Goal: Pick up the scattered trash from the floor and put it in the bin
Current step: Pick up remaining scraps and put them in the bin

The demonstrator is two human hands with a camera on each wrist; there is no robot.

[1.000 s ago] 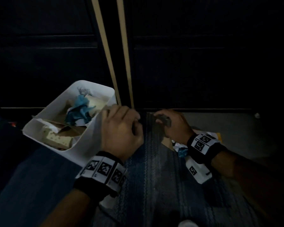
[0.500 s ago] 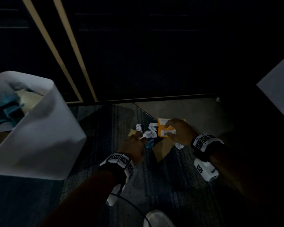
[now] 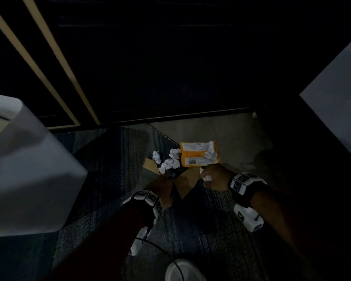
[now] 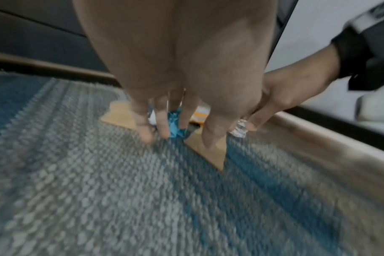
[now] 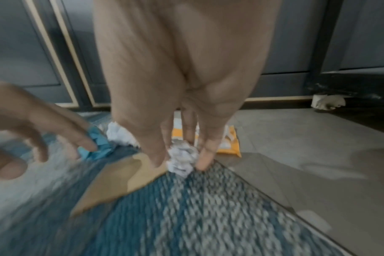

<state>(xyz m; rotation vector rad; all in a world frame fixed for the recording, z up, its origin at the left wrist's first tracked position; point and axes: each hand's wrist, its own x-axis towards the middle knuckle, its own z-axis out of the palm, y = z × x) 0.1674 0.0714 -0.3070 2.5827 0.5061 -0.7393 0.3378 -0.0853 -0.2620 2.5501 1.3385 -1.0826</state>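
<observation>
R hand [image 5: 182, 152] pinched a crumpled white paper ball [image 5: 182, 162] between thumb & fingertips, right at the rug [image 3: 190, 230] edge. L hand [image 4: 175, 112] had its fingers spread loosely around a blue paper wad [image 4: 175, 126] on the rug, touching it; firm grip or not, can't tell. More white paper scraps [image 3: 171, 162] & an orange packet [image 3: 199, 154] lay just past both hands, by a brown cardboard piece [image 3: 185, 183] on the rug. White bin [image 3: 28, 169] sat on the rug, well to the left of the packet.

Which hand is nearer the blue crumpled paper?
Left. The left hand has its fingers around the blue crumpled paper; the right hand pinches a white paper ball beside it.
</observation>
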